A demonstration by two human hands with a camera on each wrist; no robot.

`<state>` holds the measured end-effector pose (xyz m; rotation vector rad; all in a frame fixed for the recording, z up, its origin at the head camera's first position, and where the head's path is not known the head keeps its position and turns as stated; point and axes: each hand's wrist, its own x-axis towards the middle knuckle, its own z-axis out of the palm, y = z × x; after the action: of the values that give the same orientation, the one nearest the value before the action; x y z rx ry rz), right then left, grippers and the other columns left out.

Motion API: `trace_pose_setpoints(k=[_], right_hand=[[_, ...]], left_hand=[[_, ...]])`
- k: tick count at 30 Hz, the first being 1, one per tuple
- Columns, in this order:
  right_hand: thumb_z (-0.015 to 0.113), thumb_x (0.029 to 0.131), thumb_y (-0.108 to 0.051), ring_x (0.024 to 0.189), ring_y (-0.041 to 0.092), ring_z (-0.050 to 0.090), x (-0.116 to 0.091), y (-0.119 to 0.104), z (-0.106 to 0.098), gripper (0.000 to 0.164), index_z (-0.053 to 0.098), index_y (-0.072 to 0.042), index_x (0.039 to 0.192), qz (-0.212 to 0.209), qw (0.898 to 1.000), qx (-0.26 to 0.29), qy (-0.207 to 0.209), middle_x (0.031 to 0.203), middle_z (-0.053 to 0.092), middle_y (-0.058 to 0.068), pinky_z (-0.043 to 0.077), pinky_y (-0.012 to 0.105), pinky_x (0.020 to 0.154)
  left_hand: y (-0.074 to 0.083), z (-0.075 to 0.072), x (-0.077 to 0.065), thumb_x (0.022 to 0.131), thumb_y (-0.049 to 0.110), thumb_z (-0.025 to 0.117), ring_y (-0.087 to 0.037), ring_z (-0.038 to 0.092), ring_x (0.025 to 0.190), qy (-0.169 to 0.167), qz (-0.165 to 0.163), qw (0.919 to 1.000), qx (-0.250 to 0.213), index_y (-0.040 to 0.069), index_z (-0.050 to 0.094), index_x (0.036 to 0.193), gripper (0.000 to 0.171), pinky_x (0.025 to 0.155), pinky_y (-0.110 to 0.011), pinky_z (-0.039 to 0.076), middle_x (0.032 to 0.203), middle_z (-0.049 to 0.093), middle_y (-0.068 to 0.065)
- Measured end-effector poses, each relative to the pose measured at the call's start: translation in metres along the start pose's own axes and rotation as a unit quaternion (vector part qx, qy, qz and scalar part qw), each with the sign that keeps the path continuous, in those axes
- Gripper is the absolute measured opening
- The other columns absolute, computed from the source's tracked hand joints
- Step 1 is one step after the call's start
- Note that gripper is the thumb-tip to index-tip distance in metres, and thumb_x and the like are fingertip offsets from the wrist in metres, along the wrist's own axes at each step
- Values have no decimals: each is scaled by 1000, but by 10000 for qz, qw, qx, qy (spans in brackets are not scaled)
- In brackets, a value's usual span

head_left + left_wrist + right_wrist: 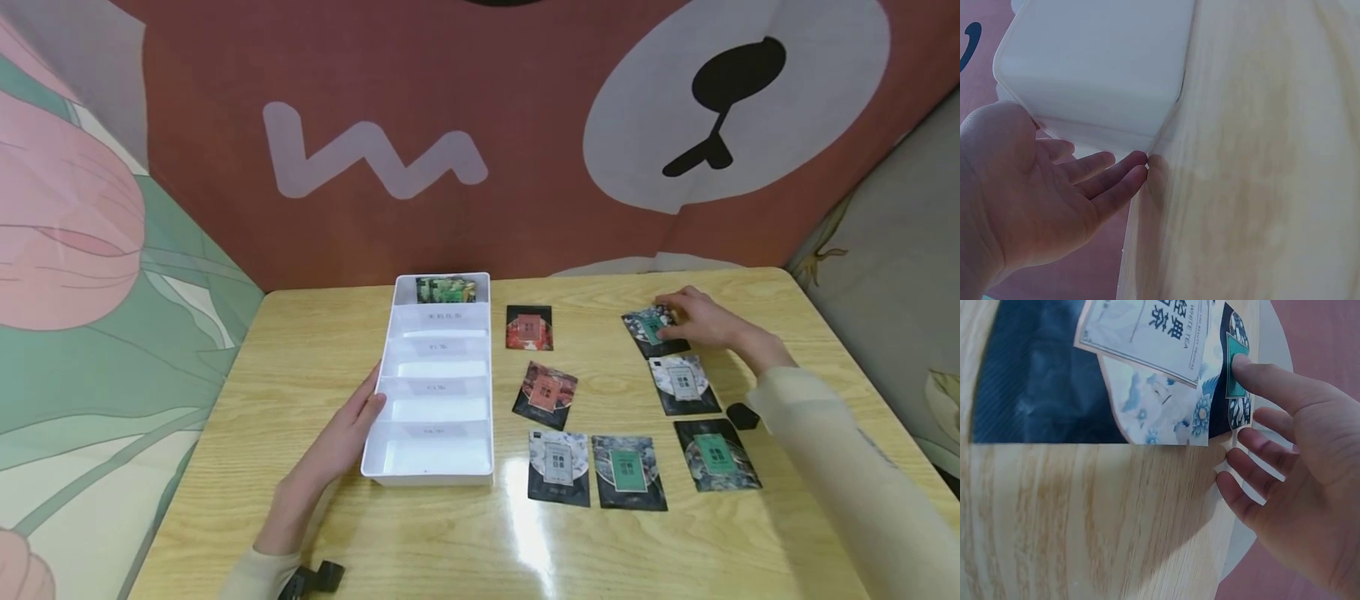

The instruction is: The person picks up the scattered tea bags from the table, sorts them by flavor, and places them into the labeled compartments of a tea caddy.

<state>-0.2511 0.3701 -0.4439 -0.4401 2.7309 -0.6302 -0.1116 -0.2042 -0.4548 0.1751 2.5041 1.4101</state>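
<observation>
A long white compartment box [427, 408] lies lengthwise on the table, with small labels on its dividers. My left hand [348, 433] holds its left side, thumb at the rim; in the left wrist view the fingers [1113, 187] touch the outer wall near the table. Green packets [446, 290] stand in the farthest compartment. At the back right, my right hand [701, 318] pinches a green-labelled tea packet [647, 327], thumb on its face. The other fingers [1254, 469] are spread by its edge. A white tea packet [1147, 362] lies just in front of it.
Right of the box lie two red-labelled packets [529, 327], a white-labelled packet [558, 468] and a green-labelled packet [628, 472]. Another green-labelled packet [717, 455] sits at the front right. A patterned cloth wall [525, 225] borders the wooden table's [315, 333] back edge.
</observation>
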Motion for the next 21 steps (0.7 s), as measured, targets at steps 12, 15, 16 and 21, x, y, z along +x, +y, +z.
trace_pose_setpoints(k=[12,15,16,21], right_hand=[[71,93,-34,125,48,43,1,6,-4,70,36,2,142,389,9948,908,-237,137,42,33,39,64,100],[71,93,-31,115,40,48,2,5,-3,58,39,1,130,450,9943,946,-170,127,46,27,43,55,92],[71,93,-30,111,38,50,2,4,-3,55,40,1,126,454,9945,929,-137,123,48,25,43,51,90],[70,94,-27,96,27,50,2,3,-1,40,45,-1,112,355,9961,811,-14,109,52,16,42,39,81]], left_hand=[[1,1,1,107,51,30,-35,20,151,-31,-151,9999,76,44,11,158,55,119,-61,21,167,15,-2],[2,0,1,107,50,30,-35,22,150,-20,-154,9998,80,44,11,158,55,119,-61,21,167,16,-3],[2,0,1,107,50,30,-35,22,150,-20,-157,9998,84,44,11,158,54,119,-61,21,167,16,-4],[2,-1,0,107,49,29,-36,21,150,-24,-218,9997,141,44,10,158,54,119,-61,20,167,15,-4]])
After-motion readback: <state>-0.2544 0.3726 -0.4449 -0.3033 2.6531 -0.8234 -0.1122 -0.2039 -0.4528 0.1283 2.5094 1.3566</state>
